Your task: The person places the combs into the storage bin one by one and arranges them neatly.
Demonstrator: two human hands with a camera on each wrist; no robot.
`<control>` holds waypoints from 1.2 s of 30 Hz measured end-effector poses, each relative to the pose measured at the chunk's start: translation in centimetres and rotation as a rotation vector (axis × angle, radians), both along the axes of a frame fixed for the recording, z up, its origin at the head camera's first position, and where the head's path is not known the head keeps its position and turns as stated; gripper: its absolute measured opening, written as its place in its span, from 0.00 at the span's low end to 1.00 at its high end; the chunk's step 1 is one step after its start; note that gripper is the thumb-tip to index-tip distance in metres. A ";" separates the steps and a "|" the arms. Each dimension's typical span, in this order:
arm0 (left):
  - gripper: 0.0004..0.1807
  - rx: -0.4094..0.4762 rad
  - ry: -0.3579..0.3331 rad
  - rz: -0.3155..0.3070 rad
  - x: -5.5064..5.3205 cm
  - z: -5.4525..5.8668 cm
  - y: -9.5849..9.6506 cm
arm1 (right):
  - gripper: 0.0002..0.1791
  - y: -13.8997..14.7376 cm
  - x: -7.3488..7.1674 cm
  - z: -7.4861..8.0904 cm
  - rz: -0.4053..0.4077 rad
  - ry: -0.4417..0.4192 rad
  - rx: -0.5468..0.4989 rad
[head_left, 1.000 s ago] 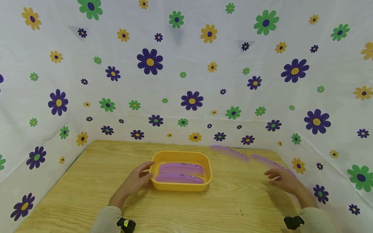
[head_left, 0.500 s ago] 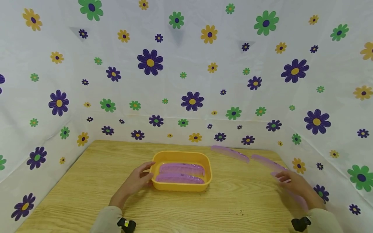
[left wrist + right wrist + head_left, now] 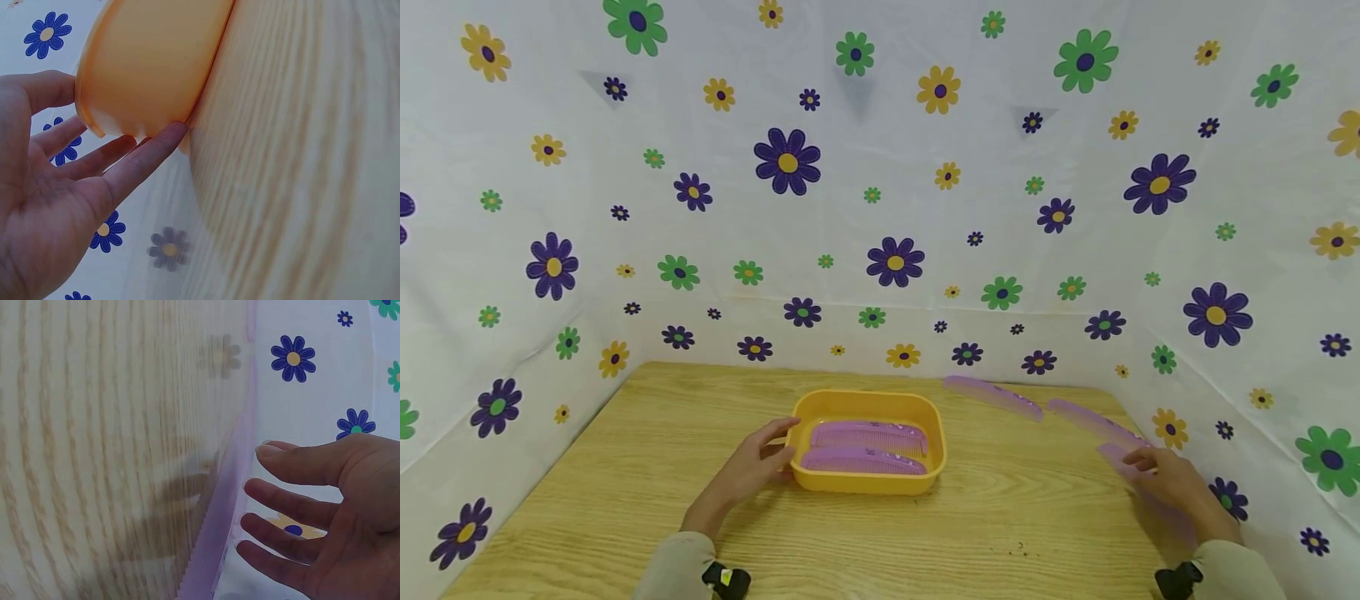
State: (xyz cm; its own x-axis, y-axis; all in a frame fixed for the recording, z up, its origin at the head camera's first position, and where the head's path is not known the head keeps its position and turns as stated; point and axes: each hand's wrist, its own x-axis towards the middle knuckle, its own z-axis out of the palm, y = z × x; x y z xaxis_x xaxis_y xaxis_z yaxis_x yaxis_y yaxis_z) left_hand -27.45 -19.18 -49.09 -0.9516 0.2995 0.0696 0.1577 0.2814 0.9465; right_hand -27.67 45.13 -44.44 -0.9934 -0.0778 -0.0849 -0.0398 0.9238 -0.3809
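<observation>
A yellow plastic tub (image 3: pixel 865 483) stands mid-table with two purple combs in it, a rear comb (image 3: pixel 869 433) and a front comb (image 3: pixel 863 461). My left hand (image 3: pixel 748 462) touches the tub's left end. In the left wrist view, extended fingertips rest against its outer wall and the thumb meets the rim. My right hand (image 3: pixel 1172 483) hovers by a purple comb (image 3: pixel 1116 457) near the right edge, partly hidden beneath it. The right wrist view shows that comb (image 3: pixel 215 531) beside loosely spread fingers, with nothing held.
Two more purple combs lie at the back right, one comb (image 3: pixel 992 396) near the back edge and another comb (image 3: pixel 1093 421) farther right. White flower-printed sheeting (image 3: pixel 880 208) walls the wooden table (image 3: pixel 1000 533) at the back and sides.
My right hand has moved right and slightly toward me, uncovering the far end of the nearest comb. The left hand and the tub stay in place.
</observation>
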 end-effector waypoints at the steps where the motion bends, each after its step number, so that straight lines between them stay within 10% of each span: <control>1: 0.29 0.001 0.000 0.000 0.0 0.0 0.0 | 0.16 0.0 0.0 0.0 -0.002 -0.003 -0.001; 36: 0.29 -0.001 -0.003 0.006 0.0 0.1 0.1 | 0.20 -0.2 -0.6 -1.9 0.002 0.119 0.053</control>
